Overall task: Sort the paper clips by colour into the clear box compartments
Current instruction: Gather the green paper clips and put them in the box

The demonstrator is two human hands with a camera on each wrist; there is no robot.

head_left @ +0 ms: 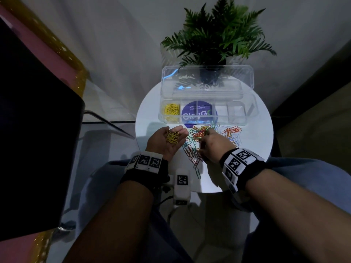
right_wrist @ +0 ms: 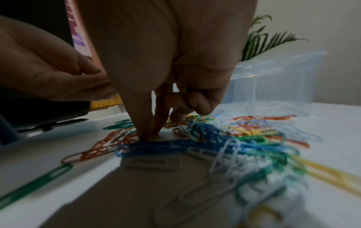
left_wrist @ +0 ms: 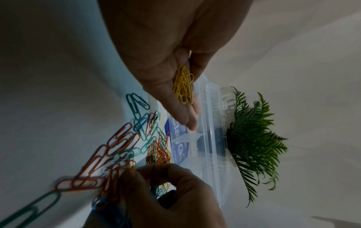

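My left hand (head_left: 177,130) lies palm up over the table's left side, fingers relaxed, with a small heap of yellow clips (head_left: 172,137) on its palm; the left wrist view shows the same yellow clips (left_wrist: 183,86). A mixed pile of coloured paper clips (head_left: 232,130) spreads in front of the clear box (head_left: 203,121). My right hand (head_left: 202,144) reaches down into the pile. Its thumb and forefinger (right_wrist: 140,123) pinch at a clip on the table; its colour is hard to tell. The box's leftmost compartment holds yellow clips (head_left: 171,111); the other compartments look bare.
The box lid (head_left: 207,80) stands open at the back, with a potted fern (head_left: 218,35) behind it. A purple sticker (head_left: 197,112) shows through the box floor. A white tagged block (head_left: 182,185) sits at the round white table's (head_left: 252,158) near edge. A dark object (head_left: 38,130) fills the left.
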